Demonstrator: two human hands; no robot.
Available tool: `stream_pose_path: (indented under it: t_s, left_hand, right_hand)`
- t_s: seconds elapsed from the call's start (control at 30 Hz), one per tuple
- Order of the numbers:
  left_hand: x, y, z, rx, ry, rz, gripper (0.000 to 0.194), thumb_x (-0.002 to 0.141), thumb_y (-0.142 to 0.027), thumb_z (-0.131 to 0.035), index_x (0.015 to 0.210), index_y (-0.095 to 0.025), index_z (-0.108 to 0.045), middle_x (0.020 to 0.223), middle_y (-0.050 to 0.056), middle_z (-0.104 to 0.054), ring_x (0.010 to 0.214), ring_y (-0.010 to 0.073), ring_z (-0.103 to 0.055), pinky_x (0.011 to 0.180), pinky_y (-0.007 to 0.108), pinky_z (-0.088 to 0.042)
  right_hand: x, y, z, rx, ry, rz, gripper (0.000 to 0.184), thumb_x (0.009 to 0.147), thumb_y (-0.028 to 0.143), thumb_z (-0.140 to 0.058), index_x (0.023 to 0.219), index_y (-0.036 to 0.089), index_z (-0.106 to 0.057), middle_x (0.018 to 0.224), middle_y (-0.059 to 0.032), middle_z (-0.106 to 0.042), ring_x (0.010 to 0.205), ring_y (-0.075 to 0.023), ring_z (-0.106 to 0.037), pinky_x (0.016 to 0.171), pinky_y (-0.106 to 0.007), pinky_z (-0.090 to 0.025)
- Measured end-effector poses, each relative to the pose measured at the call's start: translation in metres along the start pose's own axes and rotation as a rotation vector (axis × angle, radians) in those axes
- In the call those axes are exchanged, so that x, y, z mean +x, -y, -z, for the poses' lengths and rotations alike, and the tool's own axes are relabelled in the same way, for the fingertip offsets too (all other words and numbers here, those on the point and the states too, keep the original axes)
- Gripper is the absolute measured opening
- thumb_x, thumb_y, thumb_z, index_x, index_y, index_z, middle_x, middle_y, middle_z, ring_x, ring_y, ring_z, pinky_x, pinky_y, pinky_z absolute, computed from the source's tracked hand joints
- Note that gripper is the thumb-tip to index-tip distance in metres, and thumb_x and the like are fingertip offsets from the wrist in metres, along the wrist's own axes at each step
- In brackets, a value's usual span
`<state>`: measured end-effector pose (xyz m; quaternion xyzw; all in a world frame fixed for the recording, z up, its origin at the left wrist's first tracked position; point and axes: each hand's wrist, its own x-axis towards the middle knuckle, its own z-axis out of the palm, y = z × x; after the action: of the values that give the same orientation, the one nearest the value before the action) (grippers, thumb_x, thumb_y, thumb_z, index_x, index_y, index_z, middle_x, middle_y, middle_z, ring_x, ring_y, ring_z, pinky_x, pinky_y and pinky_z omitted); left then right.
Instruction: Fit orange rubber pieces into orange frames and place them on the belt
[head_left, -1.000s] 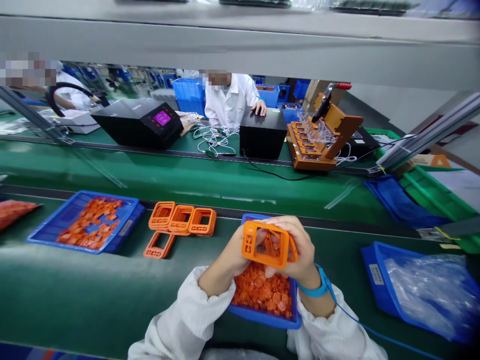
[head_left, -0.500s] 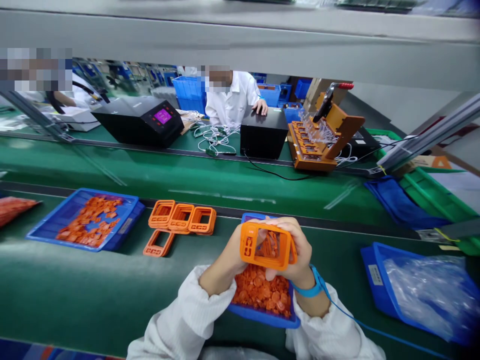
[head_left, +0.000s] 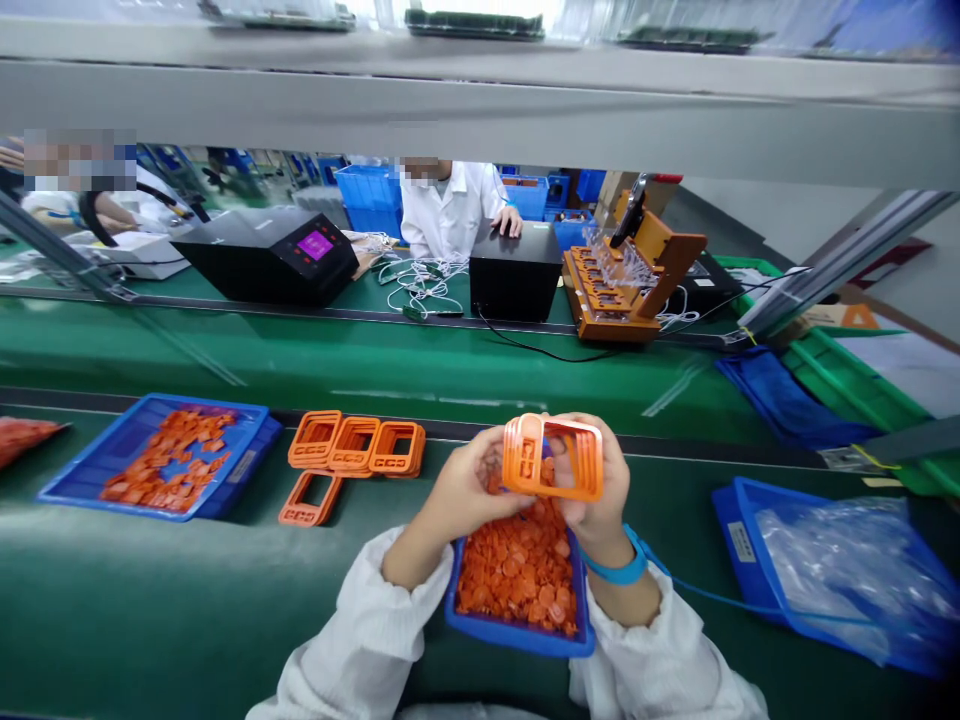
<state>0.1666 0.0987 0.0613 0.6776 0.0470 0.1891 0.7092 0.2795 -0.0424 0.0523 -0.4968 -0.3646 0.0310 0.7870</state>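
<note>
Between my two hands is a stack of orange plastic frames (head_left: pixel 591 492), held tilted above a blue bin. My left hand (head_left: pixel 471 482) grips the stack's left side, and my right hand (head_left: pixel 611 490) is wrapped round its right side. A blue wrist strap circles my right wrist. Below, the blue bin (head_left: pixel 517 640) is filled with small orange plastic pieces (head_left: pixel 517 570). To the left lie several stacks of like frames (head_left: pixel 355 445), with a lower pile (head_left: pixel 309 500) in front of them.
A blue tray (head_left: pixel 247 470) of orange pieces stands at the left, and a blue bin (head_left: pixel 739 540) with clear plastic bags at the right. Across the green bench are black boxes (head_left: pixel 514 285), an orange clamp fixture (head_left: pixel 622 290) and a co-worker (head_left: pixel 450 215). A shelf beam crosses above.
The orange frames have turned in my hands, so that several stacked layers now show. My left hand has shifted to the stack's lower left. The view has tilted slightly.
</note>
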Motion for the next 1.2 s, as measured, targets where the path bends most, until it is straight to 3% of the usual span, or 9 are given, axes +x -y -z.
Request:
stream_pose_path:
  t_s: [0.13, 0.2, 0.27, 0.37, 0.47, 0.63, 0.83, 1.0, 1.2]
  left_hand:
    - [0.006, -0.003, 0.040, 0.062, -0.181, -0.040, 0.074, 0.073, -0.025, -0.094, 0.137, -0.016, -0.058, 0.119, 0.013, -0.074, 0.107, 0.0235, -0.074, 0.098, 0.036, -0.060]
    - [0.002, -0.012, 0.053, 0.011, -0.262, -0.120, 0.074, 0.074, -0.025, -0.094, 0.137, -0.018, -0.057, 0.117, 0.011, -0.072, 0.106, 0.0213, -0.073, 0.095, 0.033, -0.062]
    - [-0.005, -0.023, 0.057, 0.011, -0.228, -0.219, 0.071, 0.075, -0.023, -0.093, 0.138, -0.022, -0.059, 0.126, 0.011, -0.067, 0.114, 0.0229, -0.071, 0.096, 0.032, -0.063]
    - [-0.017, -0.038, 0.050, 0.104, -0.033, -0.231, 0.069, 0.077, -0.018, -0.092, 0.139, -0.027, -0.063, 0.157, 0.015, -0.047, 0.135, 0.0322, -0.062, 0.102, 0.040, -0.064]
    - [-0.022, -0.043, 0.040, 0.162, 0.042, -0.144, 0.067, 0.082, -0.020, -0.089, 0.142, -0.031, -0.060, 0.168, 0.015, -0.036, 0.134, 0.0343, -0.065, 0.096, 0.041, -0.068]
    - [-0.019, -0.042, 0.035, 0.150, 0.085, -0.018, 0.069, 0.081, -0.023, -0.089, 0.142, -0.028, -0.056, 0.168, 0.017, -0.037, 0.128, 0.0351, -0.070, 0.081, 0.034, -0.071]
    - [-0.018, -0.049, 0.031, 0.148, 0.104, 0.055, 0.067, 0.082, -0.018, -0.084, 0.142, -0.023, -0.054, 0.134, 0.014, -0.068, 0.113, 0.0300, -0.077, 0.076, 0.033, -0.071]
    - [-0.019, -0.051, 0.029, 0.196, 0.069, -0.015, 0.064, 0.079, -0.017, -0.084, 0.138, -0.023, -0.058, 0.136, 0.013, -0.064, 0.111, 0.0272, -0.075, 0.084, 0.036, -0.070]
    - [-0.022, -0.053, 0.023, 0.275, 0.036, -0.149, 0.066, 0.076, -0.012, -0.083, 0.136, -0.027, -0.060, 0.136, 0.011, -0.058, 0.122, 0.0289, -0.068, 0.091, 0.036, -0.068]
  right_hand:
    - [0.013, 0.002, 0.014, -0.005, -0.025, 0.022, 0.097, 0.064, 0.082, -0.091, 0.140, 0.029, -0.062, 0.130, -0.0125, -0.070, 0.121, -0.0332, -0.074, 0.110, -0.052, -0.060]
    - [0.020, 0.007, 0.019, -0.027, 0.059, 0.009, 0.094, 0.065, 0.075, -0.094, 0.140, 0.028, -0.064, 0.129, -0.0121, -0.070, 0.121, -0.0322, -0.074, 0.110, -0.049, -0.061]
    - [0.025, 0.013, 0.021, -0.058, 0.210, -0.030, 0.086, 0.066, 0.064, -0.100, 0.137, 0.027, -0.069, 0.127, -0.0120, -0.069, 0.118, -0.0312, -0.074, 0.104, -0.044, -0.064]
    - [0.027, 0.019, 0.018, -0.112, 0.356, -0.061, 0.082, 0.063, 0.055, -0.104, 0.134, 0.026, -0.073, 0.124, -0.0112, -0.065, 0.115, -0.0301, -0.073, 0.099, -0.040, -0.065]
    - [0.022, 0.020, 0.012, -0.134, 0.392, -0.086, 0.085, 0.063, 0.058, -0.103, 0.136, 0.027, -0.072, 0.125, -0.0118, -0.064, 0.116, -0.0309, -0.071, 0.102, -0.042, -0.063]
    - [0.017, 0.018, 0.007, -0.062, 0.393, -0.124, 0.084, 0.066, 0.054, -0.103, 0.139, 0.031, -0.069, 0.131, -0.0106, -0.062, 0.121, -0.0311, -0.069, 0.106, -0.043, -0.061]
    - [0.018, 0.015, 0.006, -0.027, 0.402, -0.122, 0.087, 0.069, 0.052, -0.102, 0.145, 0.034, -0.066, 0.135, -0.0107, -0.061, 0.125, -0.0313, -0.068, 0.108, -0.043, -0.060]
    - [0.017, 0.014, 0.004, -0.027, 0.411, -0.109, 0.081, 0.070, 0.056, -0.101, 0.140, 0.033, -0.068, 0.130, -0.0094, -0.062, 0.120, -0.0294, -0.069, 0.106, -0.040, -0.060]
    - [0.013, 0.014, -0.003, -0.006, 0.371, -0.039, 0.077, 0.070, 0.065, -0.097, 0.133, 0.030, -0.071, 0.122, -0.0102, -0.064, 0.115, -0.0295, -0.068, 0.103, -0.041, -0.061]
